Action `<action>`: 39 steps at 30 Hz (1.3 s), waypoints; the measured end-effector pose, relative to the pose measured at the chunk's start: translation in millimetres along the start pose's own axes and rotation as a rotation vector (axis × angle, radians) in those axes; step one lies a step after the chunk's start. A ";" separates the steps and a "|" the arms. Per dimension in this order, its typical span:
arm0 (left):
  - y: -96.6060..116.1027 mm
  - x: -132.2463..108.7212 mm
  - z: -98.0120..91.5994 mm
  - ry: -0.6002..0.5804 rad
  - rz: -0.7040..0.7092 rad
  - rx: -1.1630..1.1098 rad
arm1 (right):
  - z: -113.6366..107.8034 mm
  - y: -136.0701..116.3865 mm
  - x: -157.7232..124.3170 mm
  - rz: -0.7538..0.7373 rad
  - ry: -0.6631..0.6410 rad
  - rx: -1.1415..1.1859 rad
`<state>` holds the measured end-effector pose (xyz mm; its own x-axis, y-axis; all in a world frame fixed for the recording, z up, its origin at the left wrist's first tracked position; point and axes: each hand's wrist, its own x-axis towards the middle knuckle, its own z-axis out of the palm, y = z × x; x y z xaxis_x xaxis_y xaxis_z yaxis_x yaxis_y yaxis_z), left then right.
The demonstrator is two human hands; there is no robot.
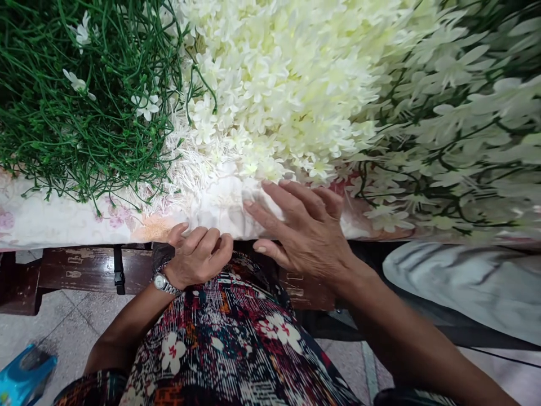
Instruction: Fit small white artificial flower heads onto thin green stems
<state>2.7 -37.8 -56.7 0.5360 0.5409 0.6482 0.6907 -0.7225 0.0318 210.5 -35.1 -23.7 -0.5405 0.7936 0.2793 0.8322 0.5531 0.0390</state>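
A big heap of cream-white artificial flowers (287, 84) lies on a table covered with a pale floral cloth (63, 220). My right hand (304, 231) rests on the cloth at the table's front edge, fingers stretched out flat and a little apart, just below the flower heap. My left hand (196, 254) is curled closed at the table's edge beside it, fingers folded against the cloth; whether it grips anything is hidden. A silver wristwatch (163, 283) sits on the left wrist.
A mound of green wiry stems (80, 101) with a few white blooms fills the left. Flower sprays on dark stems (465, 124) spread at right. Below are a dark wooden frame (80, 270), my patterned dress (228, 349), a blue packet (23, 378) and white cloth (465, 287).
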 end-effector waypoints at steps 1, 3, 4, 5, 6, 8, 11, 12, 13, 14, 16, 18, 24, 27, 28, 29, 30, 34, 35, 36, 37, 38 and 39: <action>-0.2 0.8 0.3 0.005 -0.001 -0.012 | -0.9 1.9 -2.6 -0.009 0.029 0.027; -0.5 1.6 0.4 0.013 -0.015 -0.037 | -1.1 3.6 -8.5 -0.071 0.053 0.088; -0.5 1.8 0.4 0.016 -0.024 -0.047 | -0.5 3.6 -11.0 -0.106 0.044 0.103; -0.5 1.8 0.4 0.022 -0.033 -0.054 | 0.5 3.4 -12.7 -0.124 0.022 0.099; -0.5 1.6 0.5 0.029 -0.040 -0.058 | 1.5 3.2 -13.3 -0.121 -0.005 0.076; -0.4 0.9 1.0 0.038 -0.053 -0.068 | 3.0 3.2 -11.5 -0.074 -0.041 0.004; -0.2 -0.7 2.0 0.036 -0.065 -0.078 | 3.1 4.0 -5.4 -0.025 -0.039 -0.043; 0.0 -1.3 2.3 0.035 -0.069 -0.079 | 2.8 3.9 -3.9 -0.019 -0.020 -0.036; 0.2 -1.8 2.6 0.036 -0.073 -0.078 | 2.5 3.3 -3.1 -0.014 0.001 -0.022; 0.4 -2.3 2.8 0.035 -0.076 -0.077 | 2.5 2.2 -3.0 -0.016 0.016 -0.003; 0.9 -2.9 2.8 0.034 -0.081 -0.076 | 3.3 -1.1 -3.9 -0.045 0.002 0.033; 1.3 -3.0 2.5 0.030 -0.084 -0.077 | 5.5 -4.3 -4.4 -0.096 -0.065 0.058; 1.4 -2.4 1.7 0.030 -0.089 -0.085 | 7.4 -2.0 2.6 -0.001 -0.056 -0.025; 1.8 -2.9 2.0 0.015 -0.095 -0.081 | 4.2 -2.7 1.5 -0.035 -0.081 -0.036; 2.0 -3.1 2.2 0.014 -0.100 -0.079 | 3.6 -4.2 0.4 -0.059 -0.100 -0.021; 2.3 -3.3 2.4 0.015 -0.107 -0.079 | 3.5 -6.0 -0.6 -0.082 -0.122 -0.002; 2.6 -3.4 2.6 0.018 -0.111 -0.079 | 3.8 -7.7 -1.2 -0.097 -0.141 0.014; 3.0 -2.9 2.8 0.041 -0.108 -0.086 | 5.8 -8.5 2.0 -0.032 -0.149 -0.015; 2.8 -2.5 2.6 0.043 -0.103 -0.088 | 5.7 -7.0 3.3 -0.014 -0.142 -0.030; 2.6 -2.1 2.3 0.042 -0.100 -0.091 | 5.2 -5.3 4.1 -0.003 -0.138 -0.041; 2.4 -1.5 1.9 0.039 -0.098 -0.092 | 4.5 -3.8 4.2 -0.001 -0.138 -0.047; 2.2 -1.0 1.5 0.035 -0.095 -0.093 | 3.8 -2.8 3.6 -0.004 -0.140 -0.047; 2.0 -0.5 1.2 0.035 -0.093 -0.093 | 3.3 -2.6 2.4 -0.011 -0.143 -0.042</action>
<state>4.4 -39.0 -57.8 0.4531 0.5936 0.6651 0.6877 -0.7075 0.1629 206.7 -33.8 -26.4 -0.5595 0.8171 0.1392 0.8288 0.5535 0.0823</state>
